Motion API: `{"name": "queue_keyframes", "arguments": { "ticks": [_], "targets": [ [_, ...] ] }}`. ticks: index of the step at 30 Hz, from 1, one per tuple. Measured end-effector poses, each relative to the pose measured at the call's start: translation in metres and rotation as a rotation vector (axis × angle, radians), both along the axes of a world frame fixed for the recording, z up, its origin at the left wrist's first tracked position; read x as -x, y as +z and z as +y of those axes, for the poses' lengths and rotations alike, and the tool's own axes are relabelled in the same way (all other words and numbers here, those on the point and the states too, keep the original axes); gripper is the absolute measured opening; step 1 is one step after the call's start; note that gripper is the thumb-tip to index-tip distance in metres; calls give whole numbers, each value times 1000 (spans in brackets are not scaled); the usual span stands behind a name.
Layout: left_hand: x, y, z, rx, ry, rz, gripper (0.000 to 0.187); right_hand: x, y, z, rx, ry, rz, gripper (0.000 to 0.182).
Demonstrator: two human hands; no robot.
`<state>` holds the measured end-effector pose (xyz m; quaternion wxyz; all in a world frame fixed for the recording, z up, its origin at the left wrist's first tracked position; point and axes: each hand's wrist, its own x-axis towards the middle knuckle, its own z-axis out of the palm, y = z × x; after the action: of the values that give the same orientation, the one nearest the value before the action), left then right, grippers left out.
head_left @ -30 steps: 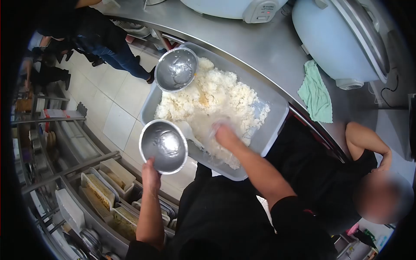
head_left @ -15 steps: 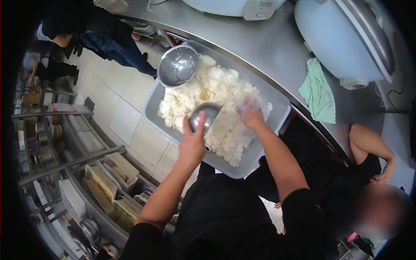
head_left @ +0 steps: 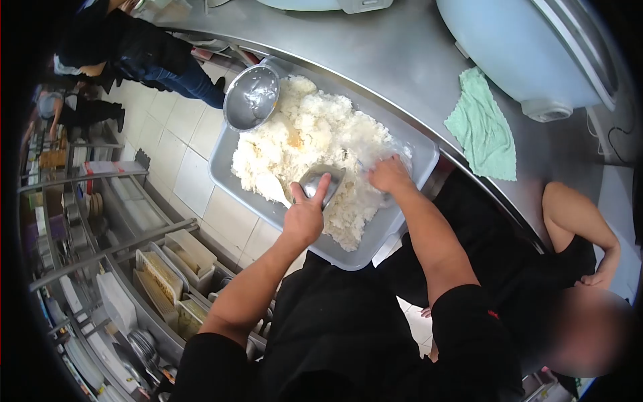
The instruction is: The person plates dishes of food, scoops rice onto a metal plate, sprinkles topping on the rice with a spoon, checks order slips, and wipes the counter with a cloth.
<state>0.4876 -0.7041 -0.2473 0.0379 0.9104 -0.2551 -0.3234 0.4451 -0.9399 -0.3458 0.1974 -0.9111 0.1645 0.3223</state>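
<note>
My left hand [head_left: 305, 216] grips a small metal bowl [head_left: 329, 176], two fingers spread over its rounded outside as it tilts down against the cooked rice [head_left: 315, 124]. Clear plastic [head_left: 375, 149], thin like a bag or film, lies bunched around my right hand [head_left: 390, 175]; those fingers are curled on it and partly hidden. The rice is heaped in a grey plastic tub [head_left: 423, 159]. Left of my left hand, a white rice paddle [head_left: 270, 188] rests on the rice. A larger metal bowl [head_left: 252, 98] sits tilted at the tub's far left corner, rice grains stuck inside.
A steel counter [head_left: 375, 57] runs behind the tub, bearing a light-blue rice cooker [head_left: 509, 50] and a green cloth [head_left: 483, 127]. Someone in black sits close at right. Another person [head_left: 161, 60] stands at upper left. Shelving with bins [head_left: 161, 275] lines the left.
The small bowl has tilted over lower onto the rice, uncovering the white paddle. My right hand has drawn its fingers in on the plastic. The view has shifted slightly.
</note>
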Motion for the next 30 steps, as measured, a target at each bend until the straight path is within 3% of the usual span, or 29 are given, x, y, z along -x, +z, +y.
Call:
{"name": "queue_keyframes", "arguments": {
  "ticks": [3, 6, 8, 11, 12, 14, 17, 19, 20, 21, 24, 26, 27, 28, 30],
  "targets": [
    [3, -8, 2, 44, 110, 35, 81, 13, -11, 12, 55, -135, -125, 48],
    [14, -19, 6, 136, 234, 67, 84, 16, -14, 26, -112, -219, 57, 49],
    [19, -28, 10, 226, 323, 96, 87, 16, -59, 34, -314, -72, 186, 55],
    [20, -39, 17, 329, 409, 105, 93, 45, -132, 78, -1201, -932, -53, 63],
    [24, -44, 22, 367, 432, 108, 94, 42, -125, 78, -1240, -998, -36, 64],
    [28, -58, 29, 477, 521, 172, 96, 42, -99, 77, -1310, -1137, -5, 66],
    [26, -58, 28, 585, 726, 443, 94, 48, -91, 75, -1284, -803, -127, 68],
    [26, -44, 23, 646, 730, 503, 93, 44, -85, 98, -1268, -701, -300, 73],
    [29, -47, 24, 670, 698, 492, 92, 41, -71, 114, -1246, -876, -181, 78],
    [33, -72, 26, 682, 592, 391, 91, 24, -4, 135, -1216, -1065, -73, 82],
    [16, -103, 41, 890, 335, 302, 87, -8, 14, 137, -1386, -1280, 467, 85],
    [-9, -58, 42, 751, 656, 870, 85, 9, 29, 119, -1385, -1377, 28, 73],
    [-15, -62, 45, 723, 687, 882, 83, 24, 38, 105, -1365, -1412, -197, 67],
    [-18, -69, 50, 690, 717, 896, 81, 43, 49, 94, -1218, -1301, -294, 63],
    [-23, -72, 58, 672, 760, 911, 78, 75, 82, 94, -1165, -1408, -375, 52]
  ]
}}
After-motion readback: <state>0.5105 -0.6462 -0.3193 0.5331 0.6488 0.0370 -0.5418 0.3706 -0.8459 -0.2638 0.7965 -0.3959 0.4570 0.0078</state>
